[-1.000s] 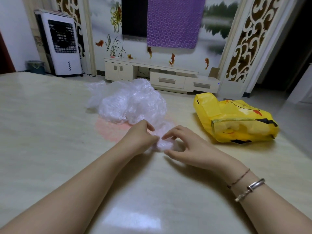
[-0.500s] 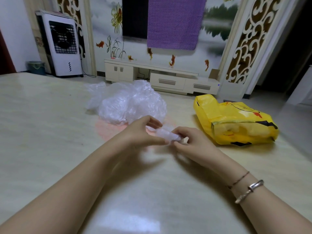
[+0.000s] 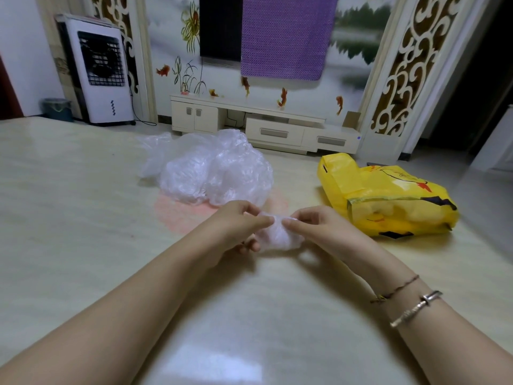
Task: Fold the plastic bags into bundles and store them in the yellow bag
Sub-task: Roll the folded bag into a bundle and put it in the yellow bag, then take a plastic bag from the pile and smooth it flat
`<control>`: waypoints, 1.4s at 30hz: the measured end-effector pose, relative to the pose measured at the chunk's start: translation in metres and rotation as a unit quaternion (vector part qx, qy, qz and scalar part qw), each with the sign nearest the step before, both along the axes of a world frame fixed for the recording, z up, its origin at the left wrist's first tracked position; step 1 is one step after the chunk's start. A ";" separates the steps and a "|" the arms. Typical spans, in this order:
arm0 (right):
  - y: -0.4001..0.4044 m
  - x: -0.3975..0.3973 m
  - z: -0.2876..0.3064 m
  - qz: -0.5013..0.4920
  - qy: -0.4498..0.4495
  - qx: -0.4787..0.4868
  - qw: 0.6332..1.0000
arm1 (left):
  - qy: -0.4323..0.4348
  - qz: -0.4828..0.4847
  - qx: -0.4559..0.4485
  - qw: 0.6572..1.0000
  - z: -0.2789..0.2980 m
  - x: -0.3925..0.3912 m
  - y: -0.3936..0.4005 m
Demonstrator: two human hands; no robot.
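Observation:
A small clear plastic bag bundle [image 3: 277, 236] sits between my two hands, just above the table. My left hand [image 3: 236, 226] pinches its left end with thumb and fingers curled round it. From the other side my right hand [image 3: 319, 226] pinches the top of the bundle. Behind the hands lies a loose heap of clear plastic bags [image 3: 213, 169]. The yellow bag [image 3: 388, 198] lies on its side at the right, its mouth facing left, with pale bundles showing through its side.
The pale glossy table [image 3: 83, 218] stretches wide to the left and front. A faint pink patch [image 3: 177, 212] marks it under the heap. Beyond the table stand a white TV cabinet [image 3: 263, 126] and a white air cooler [image 3: 97, 70].
Both hands have lifted the bundle off the table and worked it; it now looks rounder and bulkier between the fingers. The heap and the yellow bag have not moved.

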State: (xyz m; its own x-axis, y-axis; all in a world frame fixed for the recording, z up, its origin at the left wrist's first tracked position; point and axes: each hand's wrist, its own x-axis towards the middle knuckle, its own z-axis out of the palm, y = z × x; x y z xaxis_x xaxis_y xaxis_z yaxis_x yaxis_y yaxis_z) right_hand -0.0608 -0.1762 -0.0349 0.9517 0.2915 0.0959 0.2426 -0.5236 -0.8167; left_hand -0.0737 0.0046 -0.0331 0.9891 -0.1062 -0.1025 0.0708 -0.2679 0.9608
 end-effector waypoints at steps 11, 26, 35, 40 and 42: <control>0.012 0.015 -0.019 -0.104 -0.064 -0.042 0.992 | 0.001 -0.003 0.059 0.998 -0.005 0.004 -0.002; -0.006 0.004 0.006 -0.074 -0.004 0.096 0.993 | -0.021 -0.007 0.004 1.000 0.005 -0.007 -0.011; -0.084 -0.012 0.047 0.070 0.147 0.059 0.985 | -0.043 -0.074 -0.050 0.995 0.024 -0.004 -0.053; -0.140 -0.005 0.039 -0.125 0.162 0.058 0.977 | -0.115 -0.097 0.026 0.988 0.017 0.004 -0.095; -0.148 0.004 0.030 -0.237 0.138 0.113 0.955 | -0.141 -0.114 0.043 0.983 0.009 0.009 -0.115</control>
State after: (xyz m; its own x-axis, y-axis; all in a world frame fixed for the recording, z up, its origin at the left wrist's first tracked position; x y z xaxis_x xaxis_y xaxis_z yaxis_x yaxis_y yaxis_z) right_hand -0.0569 -0.3246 -0.0049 0.9700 -0.1763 -0.1673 -0.2176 -0.3235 -0.9209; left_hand -0.0649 -0.1099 -0.0243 0.9312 -0.3304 0.1543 -0.2662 -0.3269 0.9068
